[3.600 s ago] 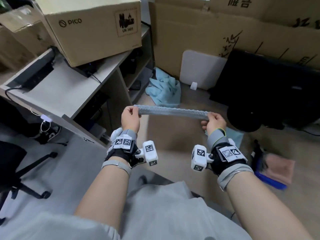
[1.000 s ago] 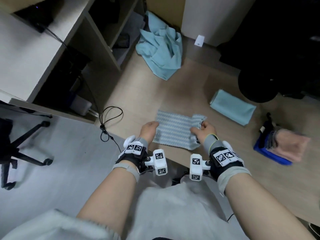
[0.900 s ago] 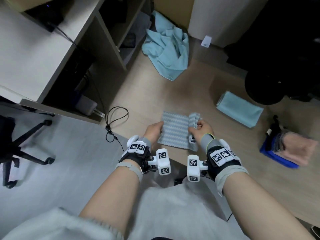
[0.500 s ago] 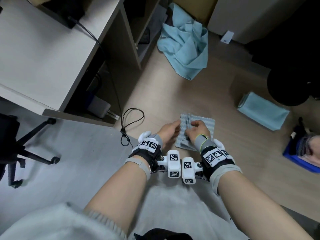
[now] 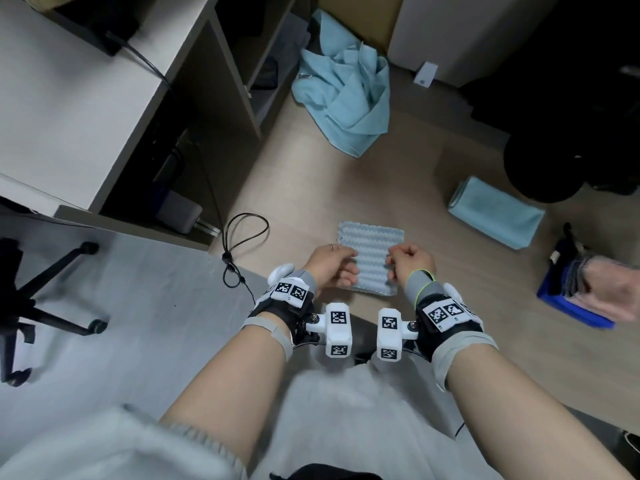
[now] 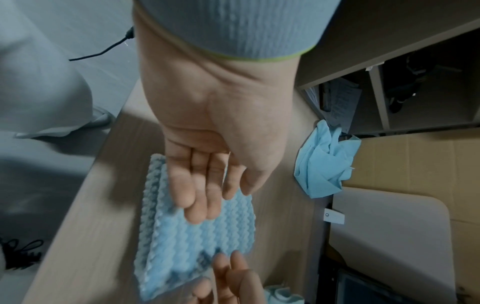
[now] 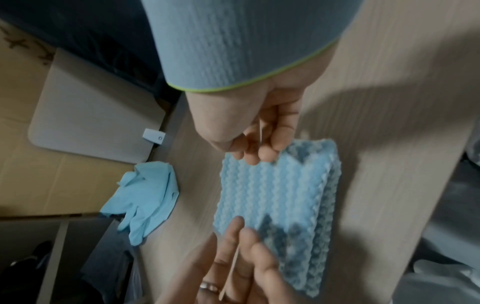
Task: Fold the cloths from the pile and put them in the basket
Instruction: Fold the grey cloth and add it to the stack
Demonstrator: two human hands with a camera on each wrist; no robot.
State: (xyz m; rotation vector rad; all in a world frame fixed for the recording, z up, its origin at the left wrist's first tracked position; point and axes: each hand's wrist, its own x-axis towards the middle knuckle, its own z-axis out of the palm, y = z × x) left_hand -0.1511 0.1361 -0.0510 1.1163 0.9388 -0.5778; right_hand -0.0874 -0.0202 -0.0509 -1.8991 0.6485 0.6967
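A folded blue wavy-textured cloth (image 5: 372, 251) (image 6: 202, 242) (image 7: 280, 195) lies flat on the wooden floor in front of me. My left hand (image 5: 334, 266) (image 6: 202, 195) is at its left edge, fingers straight and laid on the cloth. At the right edge, my right hand (image 5: 410, 259) (image 7: 257, 152) has curled fingers whose tips touch the cloth; I see no cloth pinched between them. The pile of light blue cloths (image 5: 346, 95) (image 6: 324, 160) (image 7: 145, 197) lies crumpled farther away. The blue basket (image 5: 568, 308) sits at the far right and holds a pink cloth (image 5: 613, 292).
A folded teal cloth (image 5: 495, 213) lies on the floor between me and the basket. A desk (image 5: 69, 98) with open shelves stands at the left, a looped black cable (image 5: 242, 237) beside it. A chair base (image 5: 45, 299) is at the far left, a round black object (image 5: 540, 168) at the right.
The cloth was laid on the floor and the right hand folded its right part over to the left. Both hands have since moved apart to the narrower cloth's edges.
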